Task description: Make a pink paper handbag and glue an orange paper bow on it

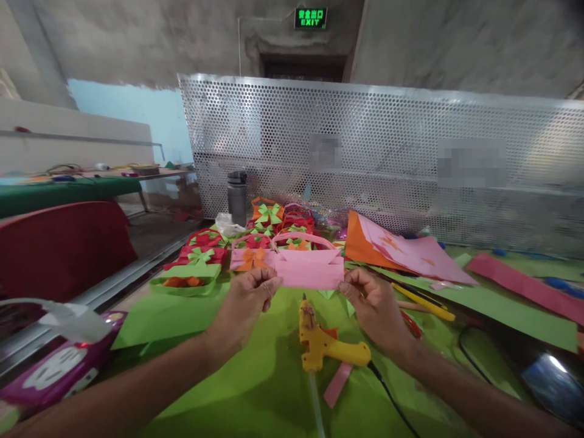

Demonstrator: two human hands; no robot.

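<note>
A small pink paper bag (309, 271) with a curved handle on top is held up between both hands above the green tabletop. My left hand (249, 298) pinches its lower left corner between thumb and fingers. On the other side, my right hand (371, 304) grips the lower right corner the same way. Below the bag lies a yellow glue gun (314, 344), its nozzle pointing away from me and a clear glue stick at its rear. Just behind the left hand sits another pink paper bag (241, 260) with an orange bow (253, 259).
Finished-looking red, green and orange paper bags (201, 258) cluster at the back left. Pink and orange sheets (406, 249) and a yellow cutter (424, 302) lie right. A dark bottle (237, 198) stands before a perforated metal screen (383, 146). A pink strip (338, 384) lies by the glue gun.
</note>
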